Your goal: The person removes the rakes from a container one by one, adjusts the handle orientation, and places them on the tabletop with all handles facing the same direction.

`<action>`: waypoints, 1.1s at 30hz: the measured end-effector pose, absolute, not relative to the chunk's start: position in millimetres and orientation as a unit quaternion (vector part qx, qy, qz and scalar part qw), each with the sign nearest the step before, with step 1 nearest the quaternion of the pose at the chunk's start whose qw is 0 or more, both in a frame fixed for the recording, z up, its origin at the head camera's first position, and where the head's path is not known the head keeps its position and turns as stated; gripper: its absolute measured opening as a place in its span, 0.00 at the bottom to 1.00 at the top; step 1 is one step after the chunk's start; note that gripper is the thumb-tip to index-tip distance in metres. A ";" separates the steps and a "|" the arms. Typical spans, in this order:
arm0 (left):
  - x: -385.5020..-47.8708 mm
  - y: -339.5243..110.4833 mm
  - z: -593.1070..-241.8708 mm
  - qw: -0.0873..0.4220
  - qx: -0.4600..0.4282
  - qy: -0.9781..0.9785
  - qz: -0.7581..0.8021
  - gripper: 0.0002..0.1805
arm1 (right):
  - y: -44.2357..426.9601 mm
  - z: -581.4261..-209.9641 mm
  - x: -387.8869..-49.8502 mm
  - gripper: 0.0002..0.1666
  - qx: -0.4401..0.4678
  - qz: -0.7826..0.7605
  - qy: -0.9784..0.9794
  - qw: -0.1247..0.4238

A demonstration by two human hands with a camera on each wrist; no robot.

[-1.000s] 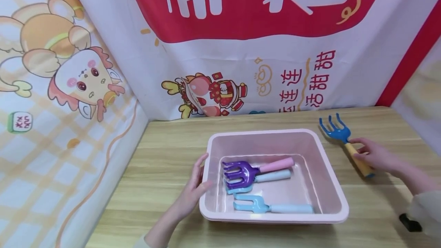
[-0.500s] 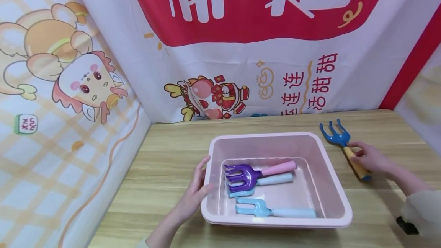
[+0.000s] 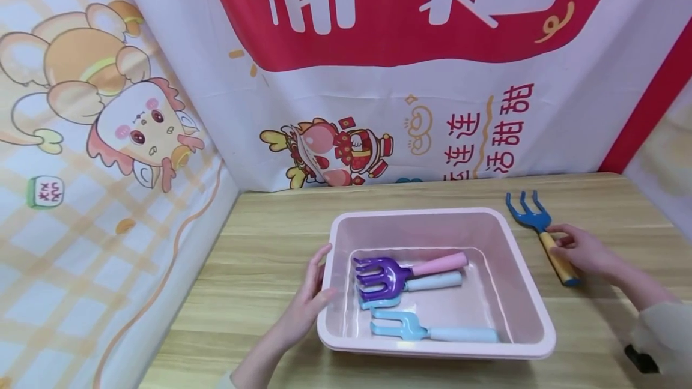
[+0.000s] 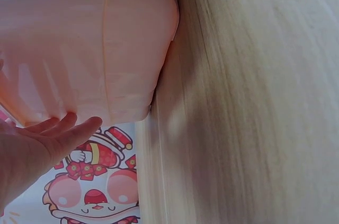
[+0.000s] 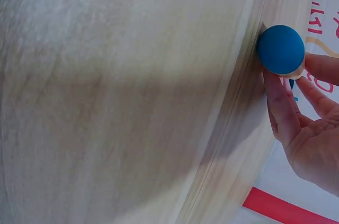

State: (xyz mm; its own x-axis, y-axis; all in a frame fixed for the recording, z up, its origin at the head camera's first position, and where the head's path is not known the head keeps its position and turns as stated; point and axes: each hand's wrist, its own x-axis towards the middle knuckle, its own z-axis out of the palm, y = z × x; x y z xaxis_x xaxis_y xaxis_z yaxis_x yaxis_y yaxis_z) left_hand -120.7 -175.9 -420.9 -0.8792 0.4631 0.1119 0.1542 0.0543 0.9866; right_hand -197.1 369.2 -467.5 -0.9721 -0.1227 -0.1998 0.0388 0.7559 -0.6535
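Observation:
A pink bin [image 3: 519,269] stands on the table, and my left hand [image 3: 303,308] holds its left side, thumb over the rim and fingers along the outer wall. The left wrist view shows the fingers of this hand [image 4: 39,147] against the bin's wall [image 4: 58,49]. Right of the bin, my right hand [image 3: 586,251] grips the yellow handle of a blue rake [image 3: 532,219], whose prongs point toward the back. Seen from the right wrist, the handle's round blue end [image 5: 281,49] sits between thumb and fingers of the hand [image 5: 312,139].
Inside the bin lie a purple rake [image 3: 386,278] with a pink handle, partly over a light blue rake [image 3: 435,281], and another light blue rake [image 3: 408,326] nearer the front. Printed cloth [image 3: 232,95] hangs behind and beside the wooden table [image 3: 259,245].
The blue rake and right hand have shifted slightly, the handle turning a little more toward the front. The left hand keeps its place on the bin, while the head view has moved slightly.

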 end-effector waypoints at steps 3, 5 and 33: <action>-120.6 -175.5 -420.7 0.117 0.217 0.716 0.653 0.39 | 369.3 -467.8 -196.1 0.29 -0.025 -0.352 0.929 0.113; -119.9 -176.4 -420.7 0.115 0.217 0.716 0.654 0.39 | 367.7 -467.7 -197.4 0.29 -0.029 -0.355 0.928 0.113; -119.5 -174.4 -422.1 0.110 0.214 0.726 0.645 0.39 | 320.9 -341.3 -197.4 0.30 -0.124 -0.361 0.924 0.027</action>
State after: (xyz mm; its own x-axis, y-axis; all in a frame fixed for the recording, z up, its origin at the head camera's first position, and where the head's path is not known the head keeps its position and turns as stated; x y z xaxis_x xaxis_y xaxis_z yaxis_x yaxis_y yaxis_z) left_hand -119.5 -174.4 -422.1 -0.8844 0.4523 0.1152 0.1678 0.0778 0.9827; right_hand -197.4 320.9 -341.3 -0.9678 -0.2488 0.0391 -0.2095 0.7091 -0.6733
